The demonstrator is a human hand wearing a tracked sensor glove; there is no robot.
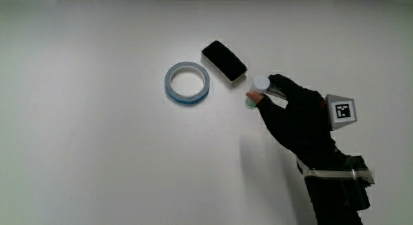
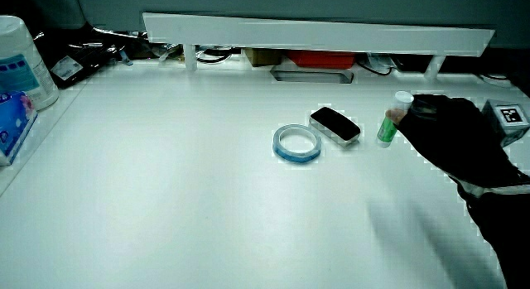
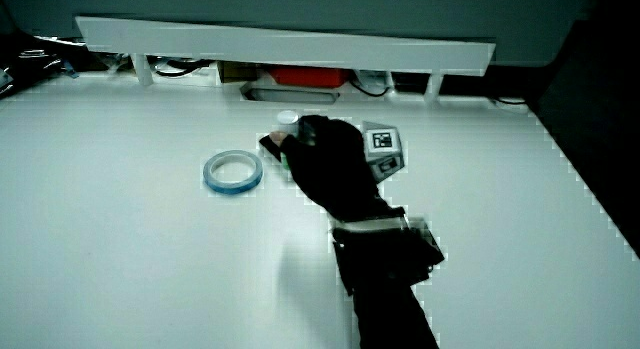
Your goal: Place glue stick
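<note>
1. Three things are sharing this patch of the worktop [image 1: 97,154] with your hand [image 1: 293,118]: the glue stick [image 1: 257,91], a dark flat case [image 1: 224,60] just beside it, and a blue tape ring [image 1: 187,82] a little further along.
2. Your fingers [image 1: 270,104] are grasping the glue stick by its green body, with the white cap pointing up. In a side view the glue stick [image 2: 392,117] is standing about upright with its base at the worktop or just above it; whether it is actually touching cannot be told.
3. You are holding a tall, narrow thing on a small base, so it is likely to topple if you are letting go while it is leaning, or before the base is resting flat.
4. If it is tipping, it is probably rolling, since the body is round; the dark flat case is the nearest thing it could be knocking into.
5. Your glove is covering much of the glue stick in a side view [image 3: 287,129], so you are judging its tilt partly blind.
6. When you are opening your fingers, a fingertip dragging across the cap could be pulling the glue stick over as the hand is leaving.
</note>
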